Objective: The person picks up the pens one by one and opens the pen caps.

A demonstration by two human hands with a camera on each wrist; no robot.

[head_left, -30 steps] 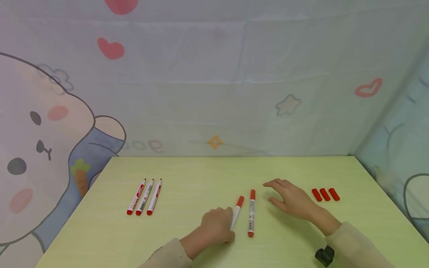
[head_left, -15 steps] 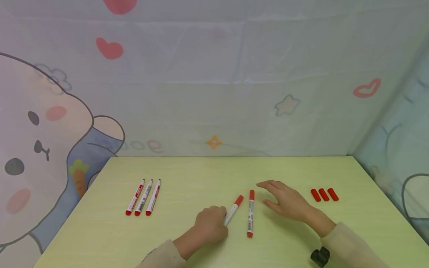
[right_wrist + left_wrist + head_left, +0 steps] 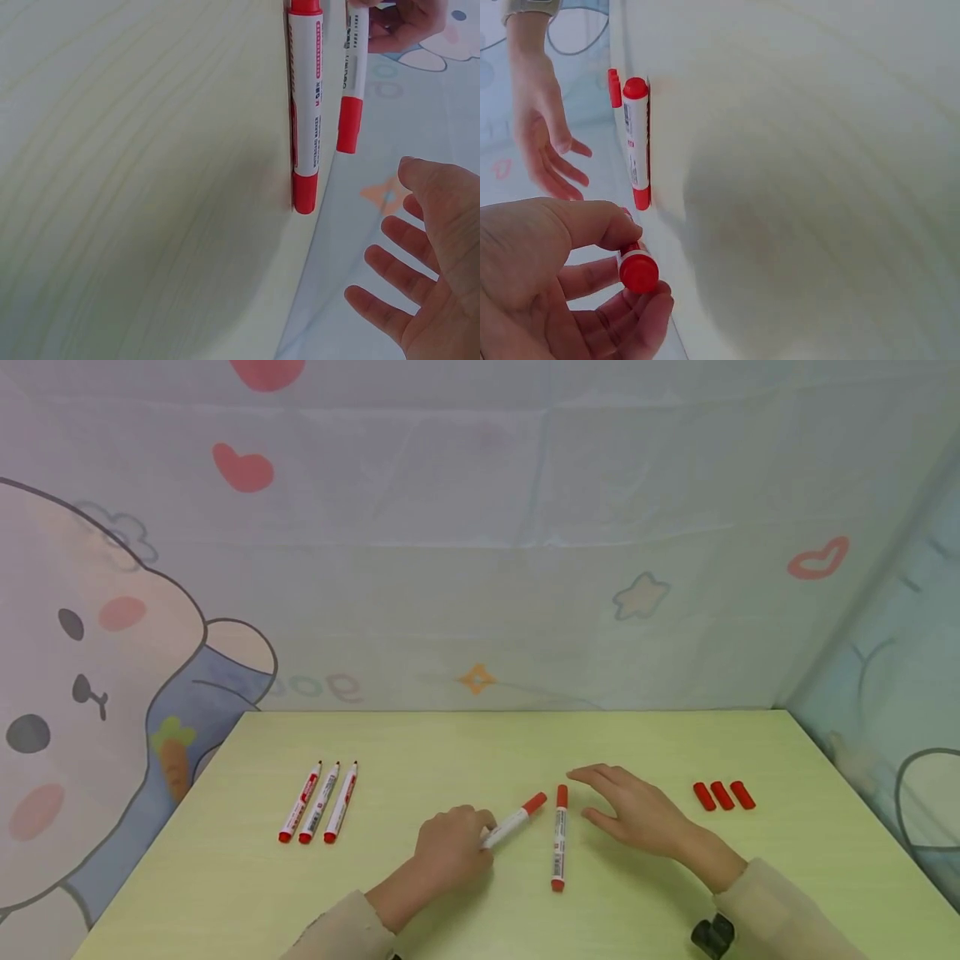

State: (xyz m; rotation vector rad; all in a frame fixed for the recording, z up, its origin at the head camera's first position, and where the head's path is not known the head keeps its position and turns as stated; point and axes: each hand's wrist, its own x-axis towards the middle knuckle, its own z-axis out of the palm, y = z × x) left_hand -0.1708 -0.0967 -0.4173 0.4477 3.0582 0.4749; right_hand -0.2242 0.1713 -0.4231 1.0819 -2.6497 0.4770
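Observation:
My left hand (image 3: 453,847) pinches a capped red-and-white marker (image 3: 513,821) by its rear end between thumb and fingers. Its red cap points up and to the right, toward the far side of the table. In the left wrist view the red end plug (image 3: 639,274) shows at the thumb tip. A second capped whiteboard marker (image 3: 560,839) lies on the table just right of the held one. My right hand (image 3: 637,810) hovers beside that marker with fingers spread, holding nothing; the right wrist view shows its fingers (image 3: 401,274) apart from both markers.
Several things lie on the pale green table (image 3: 420,752). Uncapped red markers (image 3: 318,802) lie side by side at the left, tips away from me. Loose red caps (image 3: 723,795) form a row at the right. A printed cloth (image 3: 480,527) hangs behind the table's back edge.
My left hand has moved left and slightly away from me with the marker, whose cap end now leans further right. My right hand has shifted a little to the left, still holding nothing.

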